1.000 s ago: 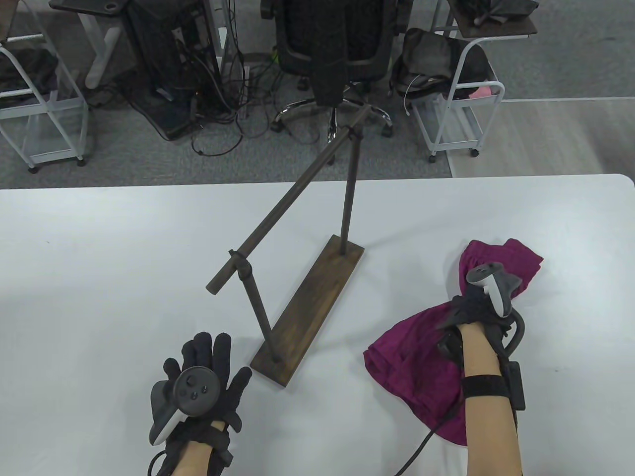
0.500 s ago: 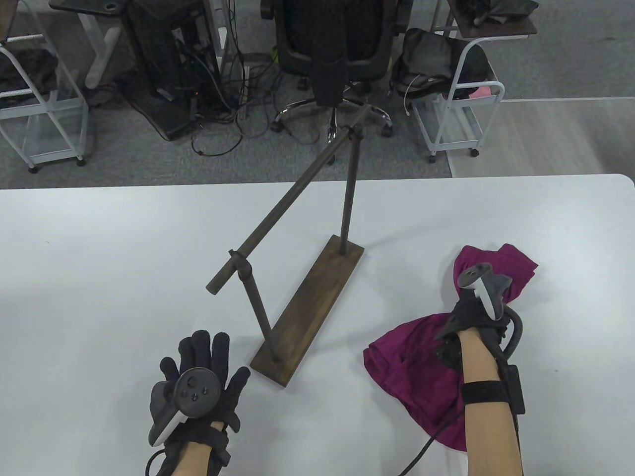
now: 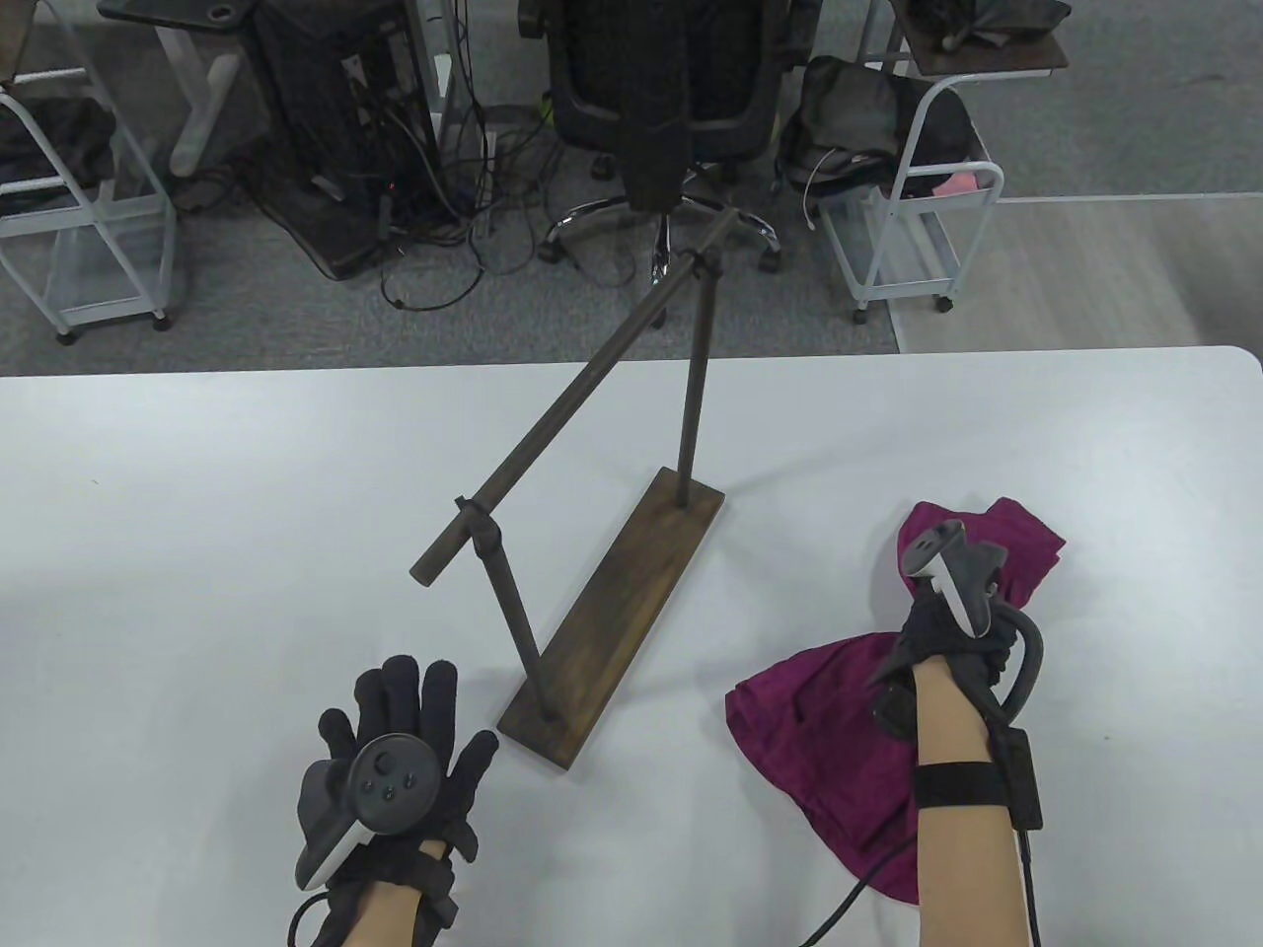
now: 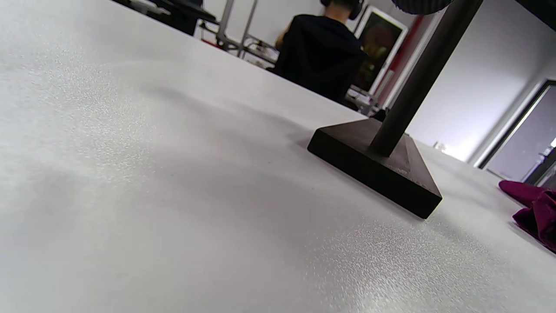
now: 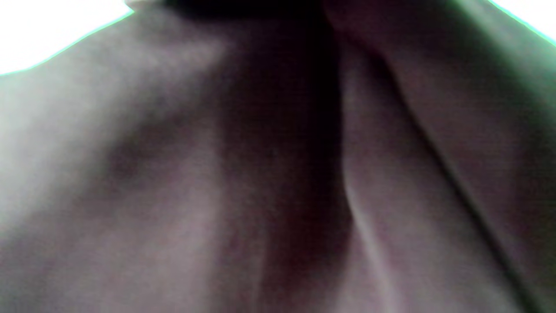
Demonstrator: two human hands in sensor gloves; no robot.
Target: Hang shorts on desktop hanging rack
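Both hands sit at the near edge of the table view. At about seven o'clock the left hand [image 3: 400, 750] lies flat on the white table [image 3: 197, 552], palm down, gloved fingers spread and touching nothing else. At about four o'clock the right hand [image 3: 952, 631] is sunk into the crumpled magenta fabric shorts [image 3: 819, 730]; its fingers are buried under the tracker and the folds, so whether they pinch the cloth or merely press on it cannot be told. The right wrist view shows only dim, blurred cloth close against the lens.

Between the hands, toward twelve o'clock, stands the dark brown wooden hanging rack [image 3: 612, 612]: a long plank base, two upright posts, and a round crossbar [image 3: 582, 385] slanting from near-left to far-right. The left wrist view shows the near corner of its base just beside that hand.

Judging by this, the task is barely begun. Nothing hangs on the crossbar, and the shorts lie bunched on the table at the rack's right, well apart from the bar. Lifting, opening out and draping are all left to do.

The shorts look soft, thin and limp, heaped in loose folds with one lobe sticking out beyond the hand.
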